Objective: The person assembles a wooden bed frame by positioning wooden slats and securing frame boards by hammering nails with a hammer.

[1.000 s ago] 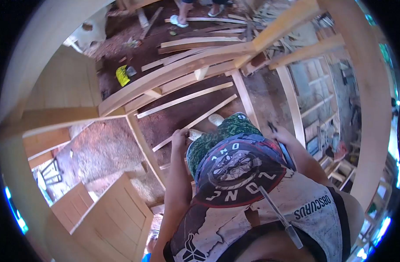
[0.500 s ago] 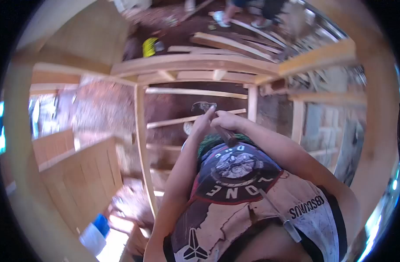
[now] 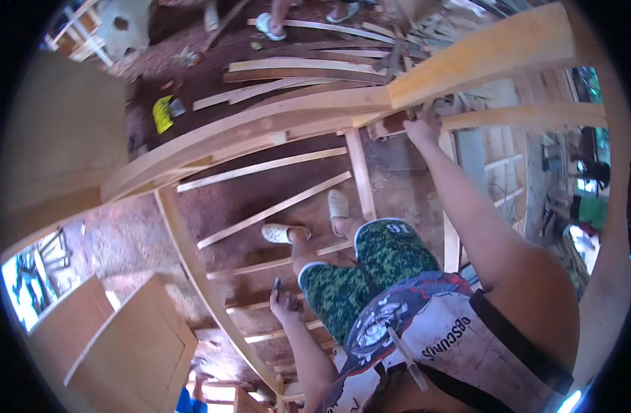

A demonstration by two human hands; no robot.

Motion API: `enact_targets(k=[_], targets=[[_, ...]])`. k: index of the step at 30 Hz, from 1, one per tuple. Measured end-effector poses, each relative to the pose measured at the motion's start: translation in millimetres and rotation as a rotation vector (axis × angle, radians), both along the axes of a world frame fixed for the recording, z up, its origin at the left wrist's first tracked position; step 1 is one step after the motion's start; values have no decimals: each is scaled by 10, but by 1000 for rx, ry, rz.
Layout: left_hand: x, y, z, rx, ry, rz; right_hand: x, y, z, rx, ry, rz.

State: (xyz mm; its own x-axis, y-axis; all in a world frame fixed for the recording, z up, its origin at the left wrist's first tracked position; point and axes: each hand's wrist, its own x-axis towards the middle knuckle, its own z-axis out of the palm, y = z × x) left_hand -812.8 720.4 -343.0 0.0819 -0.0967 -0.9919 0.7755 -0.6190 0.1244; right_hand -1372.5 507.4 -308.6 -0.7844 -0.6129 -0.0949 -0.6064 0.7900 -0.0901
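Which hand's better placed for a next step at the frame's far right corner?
Right, probably: right hand is up by that frame corner; left hand is lower, near the slats.

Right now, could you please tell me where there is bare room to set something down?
Bare ground lies between the frame and the panels; a narrower patch lies between the two slats beyond the clogs. Past the far rail, wood strips crowd the ground.

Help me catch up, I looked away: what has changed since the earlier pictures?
The hands, together on a dark-handled tool just before, have parted: the right hand reached out toward the far corner of the pale wooden frame; the left hand drew back beside the green camouflage shorts. Whether either holds the tool is unclear. The yellow plastic packet stayed put.
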Motion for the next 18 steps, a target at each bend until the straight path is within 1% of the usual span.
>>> enact_targets(k=[2, 3, 4, 5, 6, 8, 9, 11, 12, 13, 14, 15, 16, 17, 18], targets=[[76, 208, -300, 46, -84, -12, -254, -239, -199, 76, -263, -68], [29, 190, -315, 58, -108, 7, -400, -272, -498, 37, -177, 163], [0, 130, -271, 65, -132, 27, -502, -302, -663, 35, -168, 141], [-18, 54, -238, 159, -150, 11, -606, -342, -799, -8, -208, 182], [80, 115, -397, 66, -115, 3, -685, -411, -923, -49, -253, 225], [27, -62, -390, 146, -172, -103, -686, -427, -793, -97, -240, 235], [8, -110, -464, 140, -169, -107, -772, -362, -772, -121, -205, 269], [121, -142, -609, -35, -45, -147, -997, -236, -760, -156, -170, 321], [310, -107, -892, -36, -47, -150, -1165, -199, -779, -155, -216, 323], [526, -26, -1345, -64, -76, -183, -1397, -141, -850, -147, -311, 300], [613, 36, -1612, -88, -96, -221, -1580, -114, -890, -115, -404, 244], [359, -151, -1329, -76, -86, -260, -1761, -42, -939, -82, -490, 162], [-79, -508, -903, -65, -72, -299, -1717, -28, -877, -6, -361, 100], [-228, -644, -892, -69, -200, -315, -1657, -18, -798, 78, -240, 32], [-178, -648, -1056, -58, -190, -315, -1599, -3, -723, 164, -133, -40]])
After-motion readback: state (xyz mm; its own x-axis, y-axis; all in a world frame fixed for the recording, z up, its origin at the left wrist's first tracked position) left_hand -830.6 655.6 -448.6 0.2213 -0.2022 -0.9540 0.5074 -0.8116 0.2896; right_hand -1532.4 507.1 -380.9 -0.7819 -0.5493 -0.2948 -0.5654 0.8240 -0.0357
